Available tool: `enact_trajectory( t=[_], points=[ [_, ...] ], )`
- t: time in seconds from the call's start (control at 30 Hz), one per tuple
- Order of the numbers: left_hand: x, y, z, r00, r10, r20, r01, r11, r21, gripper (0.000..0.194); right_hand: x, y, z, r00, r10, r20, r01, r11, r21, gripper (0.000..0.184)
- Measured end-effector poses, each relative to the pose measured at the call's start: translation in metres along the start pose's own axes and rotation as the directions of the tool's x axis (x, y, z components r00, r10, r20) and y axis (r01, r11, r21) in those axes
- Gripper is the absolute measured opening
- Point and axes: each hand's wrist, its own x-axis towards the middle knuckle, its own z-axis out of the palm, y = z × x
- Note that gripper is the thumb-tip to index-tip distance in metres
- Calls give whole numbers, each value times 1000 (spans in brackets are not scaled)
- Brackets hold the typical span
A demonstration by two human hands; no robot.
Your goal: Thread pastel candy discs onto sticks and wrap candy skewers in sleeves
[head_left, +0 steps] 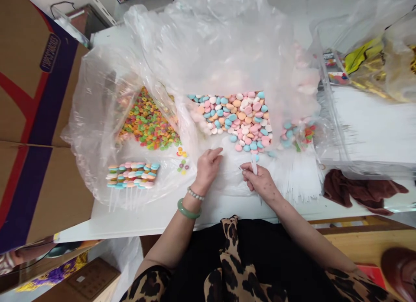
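Note:
My right hand is closed around a thin white stick that points up and away from me. A pale blue candy lies near the stick's upper end; whether it touches the stick I cannot tell. My left hand hovers above the plastic, its fingers loosely stretched to the right, with nothing visible in them. Just beyond both hands, pastel pink, blue, white and orange candies spill from a large clear plastic bag. To the left lies a row of skewered candies on white sticks.
Small ring-shaped gummies fill another open bag, with a few loose gummy rings beside it. White sticks lie right of my hand, near a brown cloth and a clear plastic bin. A cardboard box stands left.

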Motion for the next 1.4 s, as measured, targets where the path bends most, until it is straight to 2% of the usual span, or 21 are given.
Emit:
enact_trajectory(
  t=[0.03, 0.07, 0.1, 0.17, 0.2, 0.27, 0.4, 0.63, 0.73, 0.8, 0.87, 0.97, 1.03, 1.1, 1.27, 1.4],
  points=[
    [1, 4, -4, 994, -111, -1, 109, 975, -196, 26, -1, -1, 1, 1000, -24, -2, 24, 999, -39, 23],
    [3, 9, -8, 976, -212, 40, 211, 897, -389, 27, -3, -3, 2, 998, -63, 3, 63, 994, -88, 22],
    [3, 13, -12, 953, -282, 113, 296, 779, -552, 29, -5, -5, 3, 993, -117, 11, 117, 983, -140, 21],
    [3, 19, -18, 909, -328, 259, 405, 537, -740, 31, -10, -10, 7, 972, -232, 32, 233, 943, -236, 18],
    [3, 20, -20, 894, -327, 308, 433, 449, -782, 31, -12, -13, 9, 960, -279, 38, 279, 920, -276, 17],
    [1, 21, -20, 875, -326, 357, 462, 349, -815, 32, -14, -17, 13, 942, -332, 44, 327, 884, -334, 19],
    [-2, 17, -17, 865, -337, 372, 474, 301, -828, 32, -13, -19, 16, 937, -347, 45, 337, 859, -386, 19],
    [-5, 20, -12, 864, -339, 373, 477, 314, -821, 36, -10, -17, 17, 944, -326, 53, 319, 859, -401, 19],
    [-9, 20, -8, 878, -333, 343, 457, 372, -808, 37, -9, -14, 18, 944, -329, 37, 312, 845, -434, 18],
    [-13, 18, -3, 904, -324, 278, 408, 468, -783, 37, -8, -12, 19, 940, -340, 27, 312, 824, -473, 17],
    [-18, 15, 3, 938, -302, 168, 329, 627, -706, 36, -7, -11, 21, 932, -361, 37, 324, 784, -529, 17],
    [-27, 11, 11, 976, -217, 14, 200, 869, -453, 34, -6, -12, 23, 924, -378, 64, 334, 713, -616, 19],
    [-31, 9, 16, 985, -170, -19, 157, 941, -299, 33, -5, -13, 24, 923, -379, 72, 332, 684, -649, 20],
    [-33, 8, 20, 988, -157, -6, 151, 960, -237, 32, -3, -11, 25, 922, -380, 73, 329, 672, -663, 20],
    [-36, 6, 29, 985, -172, -7, 164, 950, -265, 33, 4, -6, 38, 915, -399, 53, 329, 664, -672, 18],
    [-39, 14, 30, 995, -94, -39, 80, 959, -272, 33, 12, -9, 52, 910, -410, 61, 350, 681, -643, 20]
  ],
)
